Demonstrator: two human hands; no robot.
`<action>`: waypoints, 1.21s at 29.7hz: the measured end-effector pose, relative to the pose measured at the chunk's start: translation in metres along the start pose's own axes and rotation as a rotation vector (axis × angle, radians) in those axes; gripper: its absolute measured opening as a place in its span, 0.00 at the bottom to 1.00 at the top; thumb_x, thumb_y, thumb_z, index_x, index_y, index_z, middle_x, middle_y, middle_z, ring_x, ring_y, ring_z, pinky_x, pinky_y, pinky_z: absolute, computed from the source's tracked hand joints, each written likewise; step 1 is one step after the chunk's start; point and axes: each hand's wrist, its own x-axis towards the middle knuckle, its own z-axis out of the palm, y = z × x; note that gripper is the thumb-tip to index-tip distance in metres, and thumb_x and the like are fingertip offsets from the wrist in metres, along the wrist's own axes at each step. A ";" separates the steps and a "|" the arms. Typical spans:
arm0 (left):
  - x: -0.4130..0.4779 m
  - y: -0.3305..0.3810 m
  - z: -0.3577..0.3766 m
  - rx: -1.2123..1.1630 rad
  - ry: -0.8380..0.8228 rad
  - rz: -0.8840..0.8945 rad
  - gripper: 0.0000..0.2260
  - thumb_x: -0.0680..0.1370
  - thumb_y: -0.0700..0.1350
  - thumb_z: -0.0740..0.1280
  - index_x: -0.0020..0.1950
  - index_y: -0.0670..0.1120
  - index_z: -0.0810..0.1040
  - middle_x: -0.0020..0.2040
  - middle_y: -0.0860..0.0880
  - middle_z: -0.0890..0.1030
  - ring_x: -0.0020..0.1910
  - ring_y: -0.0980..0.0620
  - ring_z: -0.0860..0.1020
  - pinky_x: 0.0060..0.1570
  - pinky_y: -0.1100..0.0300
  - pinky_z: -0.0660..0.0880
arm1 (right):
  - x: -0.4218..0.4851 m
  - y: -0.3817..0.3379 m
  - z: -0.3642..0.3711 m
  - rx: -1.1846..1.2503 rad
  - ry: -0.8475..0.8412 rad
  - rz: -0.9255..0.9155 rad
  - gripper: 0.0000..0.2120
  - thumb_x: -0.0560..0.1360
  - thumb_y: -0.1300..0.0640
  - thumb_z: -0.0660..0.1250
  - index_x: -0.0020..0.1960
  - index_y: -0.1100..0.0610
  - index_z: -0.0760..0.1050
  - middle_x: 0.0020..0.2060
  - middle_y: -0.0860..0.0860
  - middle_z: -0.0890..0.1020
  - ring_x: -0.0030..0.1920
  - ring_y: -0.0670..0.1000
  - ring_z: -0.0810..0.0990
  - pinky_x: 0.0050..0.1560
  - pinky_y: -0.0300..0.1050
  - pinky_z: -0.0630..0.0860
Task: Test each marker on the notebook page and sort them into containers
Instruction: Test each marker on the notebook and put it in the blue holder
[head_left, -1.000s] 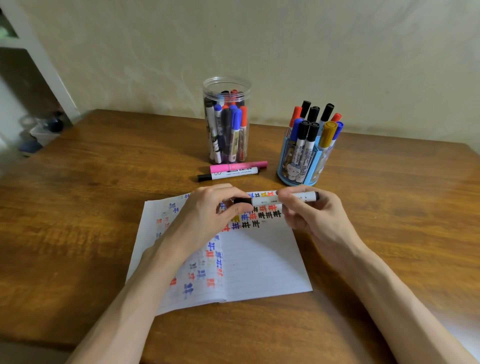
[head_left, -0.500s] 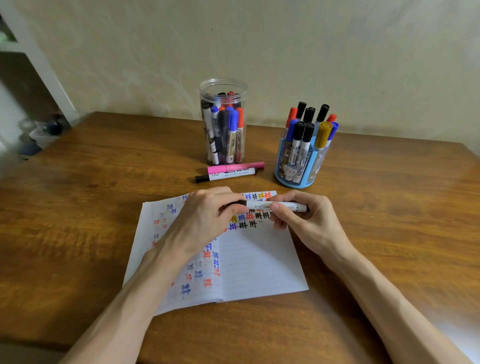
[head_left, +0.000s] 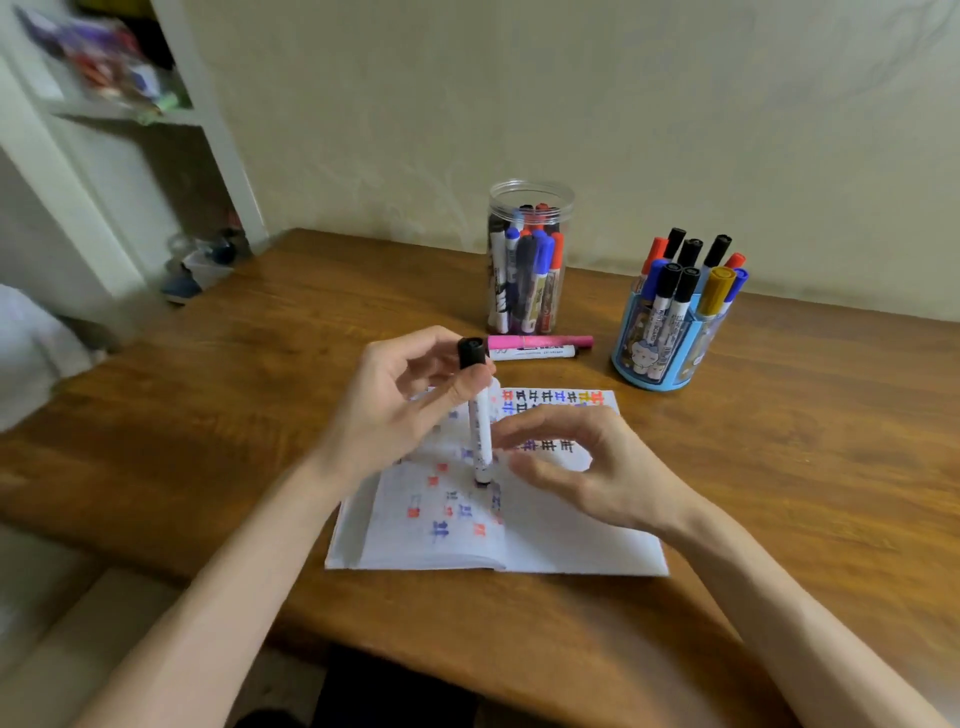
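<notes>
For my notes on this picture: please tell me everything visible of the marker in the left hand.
The marker has a white, plastic-looking barrel with small print and a black cap at its top. It stands almost upright, its dark lower end at the notebook page. The left hand pinches its upper part; the right hand hovers beside it, whether touching I cannot tell.

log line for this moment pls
left hand holds black-capped marker upright over notebook | right hand open beside it | pink marker loose on table
</notes>
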 end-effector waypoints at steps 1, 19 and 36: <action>-0.010 0.003 -0.014 0.009 0.022 -0.003 0.07 0.78 0.46 0.71 0.52 0.44 0.83 0.46 0.52 0.85 0.51 0.49 0.83 0.48 0.64 0.78 | 0.005 -0.007 0.005 -0.035 -0.040 -0.007 0.13 0.79 0.63 0.73 0.61 0.52 0.85 0.56 0.41 0.87 0.58 0.42 0.84 0.62 0.36 0.78; -0.230 -0.001 -0.154 0.173 0.343 -0.288 0.08 0.76 0.43 0.74 0.54 0.44 0.83 0.48 0.46 0.85 0.50 0.45 0.84 0.51 0.54 0.80 | 0.086 -0.075 0.136 -0.078 -0.218 -0.321 0.12 0.79 0.60 0.71 0.60 0.49 0.85 0.56 0.37 0.85 0.60 0.39 0.82 0.66 0.37 0.75; -0.098 -0.030 -0.073 0.061 0.189 -0.167 0.06 0.79 0.46 0.71 0.54 0.46 0.83 0.49 0.54 0.86 0.53 0.50 0.84 0.52 0.60 0.81 | 0.043 -0.003 0.024 -0.160 0.126 -0.068 0.11 0.79 0.66 0.70 0.55 0.53 0.86 0.53 0.42 0.88 0.53 0.43 0.86 0.59 0.45 0.82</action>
